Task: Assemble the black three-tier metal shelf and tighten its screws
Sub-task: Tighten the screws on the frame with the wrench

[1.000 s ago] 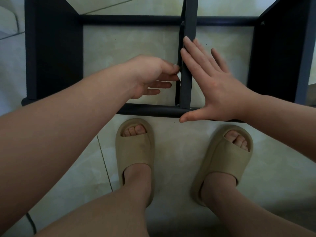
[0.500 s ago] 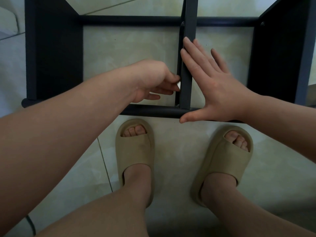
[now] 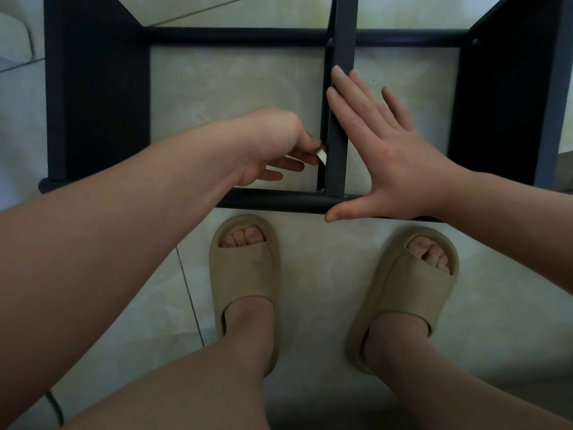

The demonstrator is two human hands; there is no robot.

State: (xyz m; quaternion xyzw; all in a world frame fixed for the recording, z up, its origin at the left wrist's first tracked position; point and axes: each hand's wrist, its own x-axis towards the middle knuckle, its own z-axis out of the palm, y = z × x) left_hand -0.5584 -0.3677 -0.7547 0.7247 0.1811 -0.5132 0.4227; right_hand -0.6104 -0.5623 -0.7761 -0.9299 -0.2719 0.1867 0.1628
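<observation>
Against the middle bar (image 3: 339,119) of the black shelf frame (image 3: 502,103), the right hand (image 3: 390,156) lies flat. Its fingers (image 3: 350,100) run straight along the bar's right face and its thumb stretches along the front rail (image 3: 279,200), grasping nothing. On the bar's left side, the left hand (image 3: 276,144) pinches a small pale tool (image 3: 321,156) between thumb and curled fingertips, with the tool's end right at the bar's inner edge. What kind of tool it is cannot be told. Small screw heads (image 3: 331,41) show where the bar meets the rear rail (image 3: 235,35) and the front rail. The frame rests on pale floor tiles (image 3: 235,97), with dark side panels (image 3: 99,103) at left and right. Two tan slippers (image 3: 245,274) stand just beside the front rail, and bare forearms (image 3: 124,228) cross much of the view. A dark cable (image 3: 55,408) lies at the lower left.
</observation>
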